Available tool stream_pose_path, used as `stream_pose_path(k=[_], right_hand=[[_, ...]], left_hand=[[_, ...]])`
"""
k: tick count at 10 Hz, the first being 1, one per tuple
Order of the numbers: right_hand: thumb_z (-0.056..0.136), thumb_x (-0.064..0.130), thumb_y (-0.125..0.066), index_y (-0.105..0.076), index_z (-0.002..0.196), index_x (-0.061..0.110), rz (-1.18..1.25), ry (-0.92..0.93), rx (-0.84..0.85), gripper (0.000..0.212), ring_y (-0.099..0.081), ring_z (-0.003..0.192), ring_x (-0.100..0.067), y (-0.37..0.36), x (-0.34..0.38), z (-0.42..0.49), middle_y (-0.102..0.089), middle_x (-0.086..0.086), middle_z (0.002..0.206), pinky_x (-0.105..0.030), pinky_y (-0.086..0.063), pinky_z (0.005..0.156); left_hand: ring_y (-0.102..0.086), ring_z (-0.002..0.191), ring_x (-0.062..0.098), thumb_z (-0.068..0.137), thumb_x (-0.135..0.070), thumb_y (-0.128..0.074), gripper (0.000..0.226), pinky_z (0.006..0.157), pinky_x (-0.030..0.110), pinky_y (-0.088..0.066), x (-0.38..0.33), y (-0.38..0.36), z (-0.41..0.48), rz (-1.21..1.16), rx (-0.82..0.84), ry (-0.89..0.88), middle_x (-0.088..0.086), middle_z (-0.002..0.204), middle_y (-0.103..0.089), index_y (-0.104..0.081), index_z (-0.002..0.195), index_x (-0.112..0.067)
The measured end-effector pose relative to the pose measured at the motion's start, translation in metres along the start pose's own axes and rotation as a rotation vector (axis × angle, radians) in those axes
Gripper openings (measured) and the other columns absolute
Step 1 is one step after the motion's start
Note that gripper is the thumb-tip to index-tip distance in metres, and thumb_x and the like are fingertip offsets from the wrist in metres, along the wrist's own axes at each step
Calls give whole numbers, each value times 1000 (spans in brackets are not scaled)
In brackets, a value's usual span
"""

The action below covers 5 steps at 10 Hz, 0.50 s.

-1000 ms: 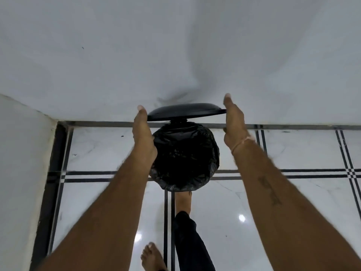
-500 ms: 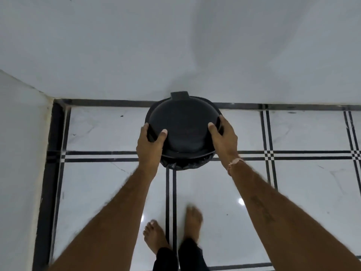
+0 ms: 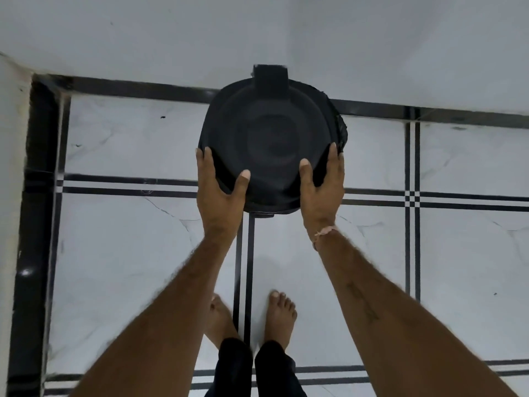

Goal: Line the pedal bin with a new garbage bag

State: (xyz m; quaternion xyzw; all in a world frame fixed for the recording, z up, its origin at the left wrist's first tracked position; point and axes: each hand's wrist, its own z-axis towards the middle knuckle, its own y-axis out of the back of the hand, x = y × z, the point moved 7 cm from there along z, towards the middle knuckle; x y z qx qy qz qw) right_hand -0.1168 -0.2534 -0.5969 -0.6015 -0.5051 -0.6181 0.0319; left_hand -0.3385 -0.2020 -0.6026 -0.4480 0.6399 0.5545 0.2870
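Observation:
A round black pedal bin (image 3: 269,138) stands on the floor against the white wall, seen from above with its lid down. A black garbage bag (image 3: 339,128) lines it; a strip of its edge shows past the rim on the right. My left hand (image 3: 220,193) grips the near left side of the bin, thumb resting on the lid. My right hand (image 3: 322,190) grips the near right side, thumb also on the lid. The pedal (image 3: 262,215) peeks out below the lid's near edge.
The floor (image 3: 429,253) is glossy white tile with black stripe lines. A white wall (image 3: 257,32) runs behind the bin and another wall (image 3: 11,167) with a black skirting stands at the left. My bare feet (image 3: 280,313) stand close in front of the bin.
The lid, raised a second ago with the lined inside showing, is now down. My hands moved from its edges to the bin's near sides. My foot came off the pedal.

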Motion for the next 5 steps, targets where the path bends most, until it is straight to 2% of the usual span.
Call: stream_pose_path(k=[1, 2, 3, 4, 5], right_hand=[[102, 44, -60, -30, 163, 22, -2, -20, -10, 71, -20, 158, -17, 2, -3, -12, -26, -4, 171, 0, -10, 108], [102, 45, -59, -29, 163, 22, -17, -28, 6, 72, -19, 158, -17, 7, -6, -21, -25, -4, 171, -3, -10, 110], [102, 47, -58, -25, 164, 22, -59, -11, 78, 75, -18, 159, -20, 7, -3, -20, -23, -5, 172, -19, -15, 117], [102, 47, -57, -25, 164, 22, -76, -16, 122, 75, -19, 159, -24, 17, 6, -18, -22, -6, 172, -34, -22, 123], [104, 49, -52, -32, 162, 21, -69, 87, 114, 68, -23, 158, -24, 44, 35, -33, -29, -5, 170, -39, -22, 127]], left_hand=[[-22, 153, 11, 91, -42, -71, 85, 113, 3, -18, 1, 5, -5, 18, 5, -5, 2, 168, -23, -30, 159, -14], [-21, 154, 12, 92, -41, -70, 85, 111, 0, -16, 3, 6, -12, 26, 21, 11, 1, 169, -21, -28, 160, -15], [-18, 155, 10, 93, -43, -68, 86, 109, -3, -13, 2, 9, -17, 61, 58, 27, -1, 170, -17, -24, 161, -17], [-16, 156, 14, 93, -48, -65, 88, 115, 16, -19, -7, 16, -16, 132, 95, 24, 1, 170, -15, -20, 162, -16], [-19, 155, 18, 94, -52, -61, 83, 121, 37, -27, -39, 39, -28, 194, 91, -15, 2, 168, -22, -25, 160, -19]])
